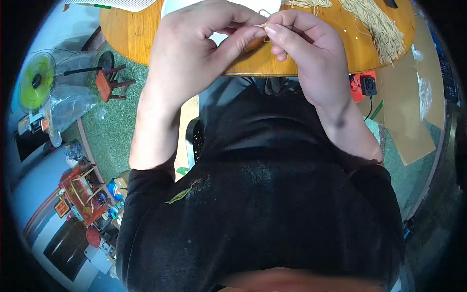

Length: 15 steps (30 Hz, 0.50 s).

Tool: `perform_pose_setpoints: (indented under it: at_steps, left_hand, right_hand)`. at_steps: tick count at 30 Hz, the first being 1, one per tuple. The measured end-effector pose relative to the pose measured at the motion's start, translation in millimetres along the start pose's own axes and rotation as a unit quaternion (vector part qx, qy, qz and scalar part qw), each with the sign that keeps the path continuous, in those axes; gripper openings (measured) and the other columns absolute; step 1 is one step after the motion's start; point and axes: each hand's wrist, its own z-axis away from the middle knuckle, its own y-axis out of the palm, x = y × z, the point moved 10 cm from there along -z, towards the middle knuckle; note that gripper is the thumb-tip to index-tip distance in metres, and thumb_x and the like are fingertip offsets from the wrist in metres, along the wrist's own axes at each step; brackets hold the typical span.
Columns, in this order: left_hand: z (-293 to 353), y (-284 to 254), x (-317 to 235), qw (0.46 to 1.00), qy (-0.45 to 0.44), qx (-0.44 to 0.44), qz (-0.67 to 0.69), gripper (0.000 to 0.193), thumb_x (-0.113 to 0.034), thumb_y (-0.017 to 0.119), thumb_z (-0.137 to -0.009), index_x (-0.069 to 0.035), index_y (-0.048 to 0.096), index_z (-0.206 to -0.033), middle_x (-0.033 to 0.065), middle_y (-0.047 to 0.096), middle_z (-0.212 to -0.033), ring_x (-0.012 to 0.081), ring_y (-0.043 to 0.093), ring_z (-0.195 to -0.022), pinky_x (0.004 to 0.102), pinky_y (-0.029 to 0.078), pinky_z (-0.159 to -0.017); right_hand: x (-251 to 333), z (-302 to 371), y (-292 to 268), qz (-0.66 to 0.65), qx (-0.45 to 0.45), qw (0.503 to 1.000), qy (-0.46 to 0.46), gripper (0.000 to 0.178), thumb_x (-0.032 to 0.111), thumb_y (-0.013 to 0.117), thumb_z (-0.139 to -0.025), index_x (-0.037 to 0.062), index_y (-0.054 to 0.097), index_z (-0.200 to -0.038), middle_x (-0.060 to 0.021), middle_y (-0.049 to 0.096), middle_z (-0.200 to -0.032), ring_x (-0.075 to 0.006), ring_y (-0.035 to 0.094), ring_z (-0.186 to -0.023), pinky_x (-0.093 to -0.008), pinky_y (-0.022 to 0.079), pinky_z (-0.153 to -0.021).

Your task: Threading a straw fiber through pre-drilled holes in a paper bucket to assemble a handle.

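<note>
Beige thin string (264, 10) pinched between thumb and forefinger of left hand (192, 53) and of right hand (321, 56), fingertips almost meeting above near edge of curved, varnished wooden table (126, 34). To the right on tabletop, fibrous bundle of pale strands (377, 30), loose ends reaching the edge. Behind left hand, smooth white container (176, 6), partly hidden, cut off above. Course of string between fingertips hard to make out.

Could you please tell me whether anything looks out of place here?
A green leaf shape stands out against the black top, though it may be decoration. White specks dot the table beside the yarn, possibly stray bits. I see no obvious damage.
</note>
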Motion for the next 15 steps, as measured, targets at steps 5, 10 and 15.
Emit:
perform_pose_setpoints:
  at_steps: [5, 10, 15]
  left_hand:
    - [1, 0, -7, 0.997, 0.010, -0.008, -0.074, 0.016, -0.003, 0.078, -0.098, 0.002, 0.078, -0.113, 0.0060, 0.081, -0.097, 0.0128, 0.078, -0.089, 0.0264, 0.062, -0.081]
    - [-2, -2, -20, 0.989, -0.068, 0.010, -0.132, 0.020, 0.000, 0.076, -0.099, 0.000, 0.068, -0.118, 0.0071, 0.075, -0.103, 0.0128, 0.071, -0.090, 0.0286, 0.057, -0.078]
    - [4, -1, 3, 0.994, -0.081, -0.028, -0.061, 0.013, -0.002, 0.076, -0.100, 0.002, 0.073, -0.111, 0.0072, 0.078, -0.097, 0.0126, 0.075, -0.087, 0.0267, 0.059, -0.076]
  right_hand:
    - [2, -1, 1, 0.024, 0.021, 0.999, -0.018, 0.015, 0.014, 0.068, -0.107, 0.0017, 0.075, -0.111, 0.0012, 0.072, -0.099, -0.0047, 0.064, -0.088, -0.0226, 0.051, -0.079]
    - [39, -6, -9, 0.113, -0.101, 0.987, -0.054, 0.015, -0.001, 0.080, -0.085, -0.0034, 0.077, -0.100, -0.0107, 0.072, -0.089, -0.0219, 0.069, -0.079, -0.0331, 0.055, -0.071]
    - [71, -14, 3, 0.226, -0.016, 0.918, -0.324, 0.015, -0.001, 0.079, -0.086, -0.0009, 0.076, -0.100, -0.0129, 0.069, -0.086, -0.0276, 0.069, -0.080, -0.0364, 0.055, -0.073]
